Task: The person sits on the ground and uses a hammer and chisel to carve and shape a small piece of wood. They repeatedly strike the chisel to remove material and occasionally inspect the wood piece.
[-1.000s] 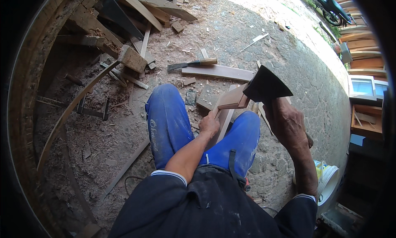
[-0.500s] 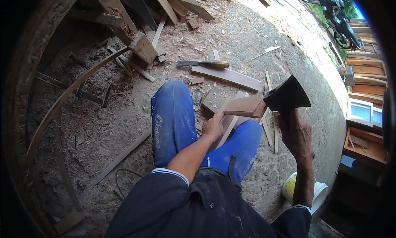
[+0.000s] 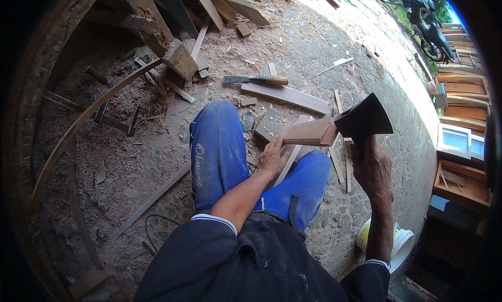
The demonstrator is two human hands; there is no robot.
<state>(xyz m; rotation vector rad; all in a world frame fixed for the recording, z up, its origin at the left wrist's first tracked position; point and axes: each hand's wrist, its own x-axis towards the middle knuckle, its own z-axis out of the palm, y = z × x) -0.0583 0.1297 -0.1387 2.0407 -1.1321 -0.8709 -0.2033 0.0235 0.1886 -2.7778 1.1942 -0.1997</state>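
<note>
My right hand [image 3: 372, 168] is closed around the handle of a hatchet [image 3: 365, 116], its dark, broad head just above the fist. The narrow end of the hatchet head is against or very near the far end of a reddish-brown wooden piece [image 3: 308, 132]; I cannot tell whether they touch. At that end, a short block [image 3: 329, 134] sits across the piece. My left hand [image 3: 273, 158] grasps the near end, fingers loosely spread around it. Beneath lies a paler board [image 3: 291, 163], running between my knees.
A wood-handled chisel [image 3: 256, 80] lies beside a flat plank [image 3: 285, 97] ahead. Offcuts and shavings cover the ground. At left stand a curved wooden strip [image 3: 99, 105] and a rough timber block [image 3: 180, 60]. A white bucket [image 3: 401, 247] lies near my right forearm; a motorcycle [image 3: 429, 27] is farther off.
The fingers of my left hand have loosened and spread at the near end of the wooden piece. My right hand and the hatchet have barely moved.
</note>
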